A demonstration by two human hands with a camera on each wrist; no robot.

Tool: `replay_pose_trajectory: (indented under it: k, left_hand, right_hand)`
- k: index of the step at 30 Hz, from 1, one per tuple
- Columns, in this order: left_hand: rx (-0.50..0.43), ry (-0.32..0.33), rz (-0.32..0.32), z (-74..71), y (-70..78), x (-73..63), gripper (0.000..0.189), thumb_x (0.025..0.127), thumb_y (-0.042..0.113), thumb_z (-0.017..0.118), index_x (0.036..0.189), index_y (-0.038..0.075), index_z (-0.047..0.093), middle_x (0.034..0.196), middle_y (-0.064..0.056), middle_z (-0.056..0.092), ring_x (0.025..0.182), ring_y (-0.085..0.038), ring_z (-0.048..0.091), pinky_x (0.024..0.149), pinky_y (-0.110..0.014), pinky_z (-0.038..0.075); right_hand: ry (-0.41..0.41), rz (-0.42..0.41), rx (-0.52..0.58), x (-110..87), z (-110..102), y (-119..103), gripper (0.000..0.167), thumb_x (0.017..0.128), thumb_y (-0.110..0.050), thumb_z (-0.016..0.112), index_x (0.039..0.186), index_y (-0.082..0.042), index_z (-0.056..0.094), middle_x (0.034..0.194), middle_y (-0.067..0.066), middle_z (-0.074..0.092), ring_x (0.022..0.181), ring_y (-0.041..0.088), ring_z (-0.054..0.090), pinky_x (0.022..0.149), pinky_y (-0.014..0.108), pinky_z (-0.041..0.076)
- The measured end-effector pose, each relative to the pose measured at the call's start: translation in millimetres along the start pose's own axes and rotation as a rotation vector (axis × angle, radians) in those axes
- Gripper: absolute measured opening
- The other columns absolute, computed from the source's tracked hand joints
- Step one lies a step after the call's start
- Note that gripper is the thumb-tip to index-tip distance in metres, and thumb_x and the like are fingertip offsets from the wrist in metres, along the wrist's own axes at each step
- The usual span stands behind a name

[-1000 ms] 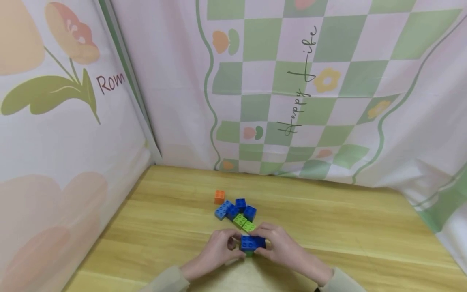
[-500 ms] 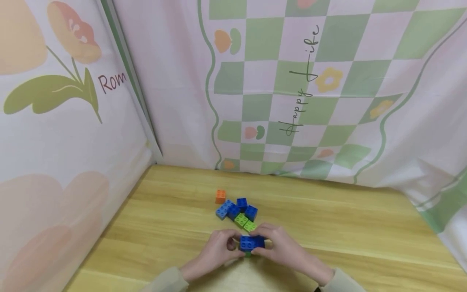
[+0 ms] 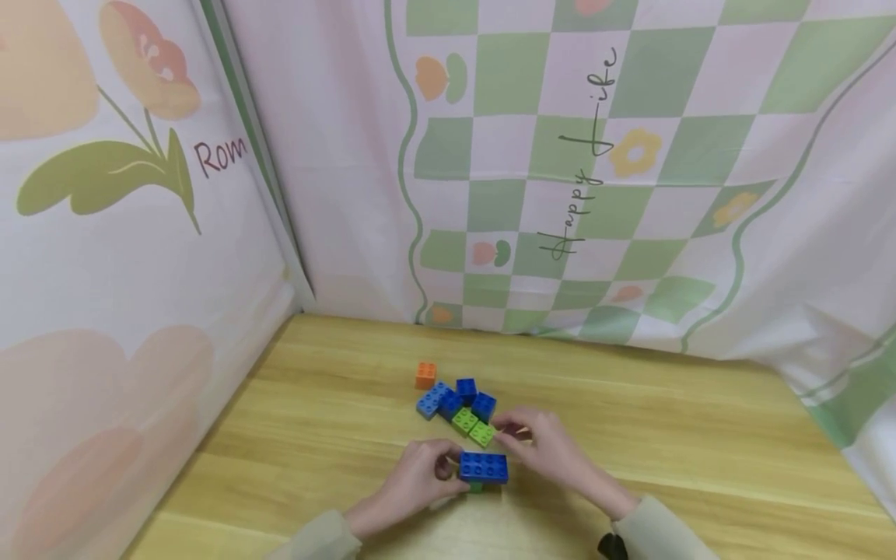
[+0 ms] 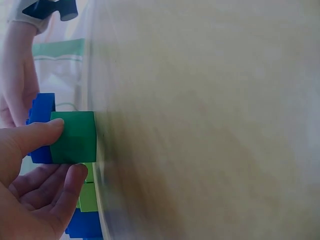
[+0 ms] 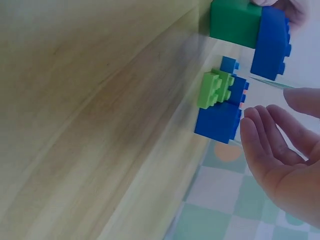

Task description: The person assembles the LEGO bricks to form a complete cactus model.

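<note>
Green block [image 4: 74, 137] under a dark-blue brick [image 3: 483, 468]: my left fingers [image 4: 71, 187] and thumb pinched this stack, on or just above the worktop [image 3: 280, 459]; could not tell which. My right fingers [image 5: 254, 135] were parted from the thumb, holding nothing, beside the nearer lime block [image 3: 481, 434]. Beyond lay the second lime block [image 3: 465, 421], blue bricks [image 3: 484, 405] and an orange block [image 3: 425, 376]. Judgement: the brick overhung toward my right, so pressing that end probably needed support beneath and a firm left pinch.
</note>
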State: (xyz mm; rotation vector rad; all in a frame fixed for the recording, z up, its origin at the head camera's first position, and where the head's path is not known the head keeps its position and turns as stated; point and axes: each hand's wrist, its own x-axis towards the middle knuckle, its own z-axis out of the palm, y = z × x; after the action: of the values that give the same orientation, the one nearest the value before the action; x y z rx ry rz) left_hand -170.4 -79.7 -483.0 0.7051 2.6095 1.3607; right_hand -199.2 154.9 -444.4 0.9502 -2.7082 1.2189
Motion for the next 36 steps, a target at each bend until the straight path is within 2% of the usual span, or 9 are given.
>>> replay_pose_trajectory:
  k: [4,8,15,20,26,32,36]
  left_hand:
    - [-0.007,-0.005,-0.008,-0.6,1.3,-0.4,0.032,0.077,0.015,0.083,0.106,0.008,0.071,0.092,-0.001,0.074,0.072,0.003,0.059,0.063,-0.012,0.052]
    - [-0.009,-0.009,-0.015,-1.7,2.3,-0.5,0.031,0.077,0.015,0.083,0.105,0.008,0.071,0.091,0.0,0.074,0.071,0.003,0.058,0.063,-0.012,0.052]
    - [-0.004,-0.009,0.0,-2.5,1.5,-0.7,0.03,0.077,0.015,0.083,0.104,0.008,0.071,0.091,0.0,0.074,0.07,0.003,0.059,0.062,-0.011,0.051]
    - [0.007,-0.007,0.003,-2.0,1.1,-0.7,0.03,0.078,0.015,0.083,0.104,0.008,0.071,0.09,0.0,0.074,0.071,0.002,0.059,0.063,-0.011,0.051]
    - [0.004,-0.011,-0.006,-2.2,1.4,-1.0,0.03,0.077,0.015,0.083,0.104,0.009,0.071,0.088,0.002,0.073,0.071,0.003,0.058,0.062,-0.011,0.051]
    - [0.005,-0.01,-0.009,-2.5,1.6,-1.2,0.031,0.077,0.015,0.084,0.105,0.008,0.071,0.088,0.003,0.072,0.07,0.003,0.058,0.062,-0.011,0.051]
    - [0.0,-0.01,-0.011,-2.2,1.1,-1.2,0.031,0.077,0.015,0.083,0.105,0.008,0.071,0.087,0.003,0.072,0.07,0.003,0.058,0.062,-0.011,0.051]
  right_hand:
    - [-0.029,0.069,-0.004,6.7,0.7,2.8,0.019,0.09,-0.006,0.068,0.106,0.004,0.07,0.1,0.018,0.074,0.085,0.022,0.072,0.073,0.016,0.059]
    - [-0.054,0.1,-0.027,14.2,2.8,1.6,0.021,0.089,-0.006,0.069,0.107,0.004,0.071,0.099,0.017,0.075,0.085,0.021,0.072,0.072,0.017,0.06]
    - [-0.09,0.106,-0.114,26.7,6.6,-3.4,0.019,0.087,-0.007,0.071,0.104,0.002,0.073,0.096,0.014,0.076,0.081,0.016,0.07,0.071,0.019,0.06]
    - [-0.122,0.109,-0.124,31.7,7.1,-5.9,0.018,0.087,-0.006,0.071,0.102,0.001,0.073,0.093,0.013,0.076,0.079,0.015,0.07,0.069,0.02,0.059]
    - [-0.126,0.099,-0.132,34.3,8.9,-3.8,0.016,0.086,-0.005,0.072,0.1,0.003,0.074,0.089,0.012,0.076,0.075,0.015,0.07,0.065,0.015,0.056]
    - [-0.125,0.127,-0.153,37.7,10.2,-2.9,0.017,0.085,-0.004,0.072,0.1,0.004,0.073,0.088,0.013,0.075,0.074,0.015,0.068,0.064,0.017,0.056]
    - [-0.122,0.123,-0.17,40.6,11.8,-3.7,0.011,0.083,-0.003,0.072,0.093,0.003,0.073,0.08,0.009,0.073,0.067,0.009,0.062,0.059,0.016,0.052]
